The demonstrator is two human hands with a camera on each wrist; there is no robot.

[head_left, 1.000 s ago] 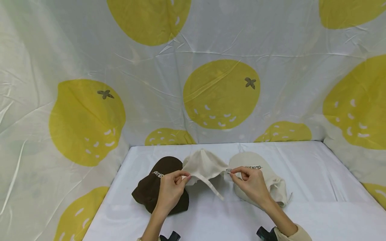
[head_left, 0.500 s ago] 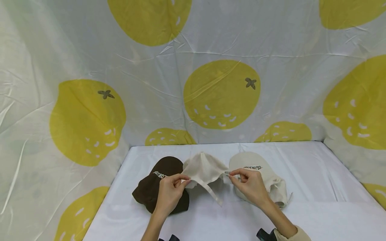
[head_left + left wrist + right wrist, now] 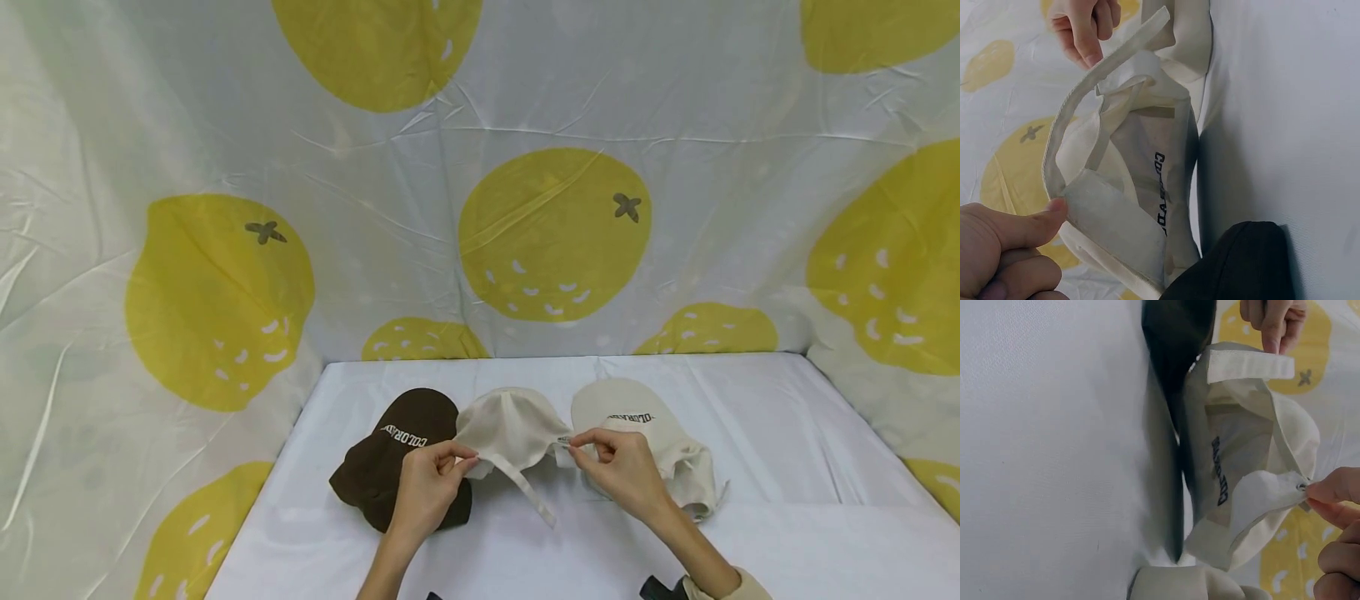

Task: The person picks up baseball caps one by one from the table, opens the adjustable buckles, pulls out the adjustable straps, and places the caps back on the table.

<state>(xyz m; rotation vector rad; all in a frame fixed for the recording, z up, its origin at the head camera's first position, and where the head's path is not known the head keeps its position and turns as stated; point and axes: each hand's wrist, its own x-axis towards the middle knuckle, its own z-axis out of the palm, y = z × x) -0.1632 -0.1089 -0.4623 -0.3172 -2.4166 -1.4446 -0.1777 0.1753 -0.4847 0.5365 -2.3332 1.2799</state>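
Note:
A cream baseball cap (image 3: 510,423) sits in the middle, its back opening facing me. One side of that opening is pinched between the thumb and index finger of my left hand (image 3: 429,483), near the base of a loose strap (image 3: 522,487) that hangs forward. My right hand (image 3: 621,468) pinches the opposite side by a small metal fitting (image 3: 1302,486). In the left wrist view the strap (image 3: 1054,140) curves up free from the left thumb. Dark lettering shows through the inside of the cap (image 3: 1217,472).
Left of it lies a dark brown cap (image 3: 401,446) with white lettering, partly behind my left hand. Another cream cap (image 3: 611,398) with dark lettering is on the right, partly behind my right hand. All rest on a white-covered table (image 3: 787,433) before a lemon-print curtain (image 3: 390,225).
Both hands have lowered slightly, bringing the back of the middle cap down with them. The loose strap hangs lower. The two outer caps have stayed put.

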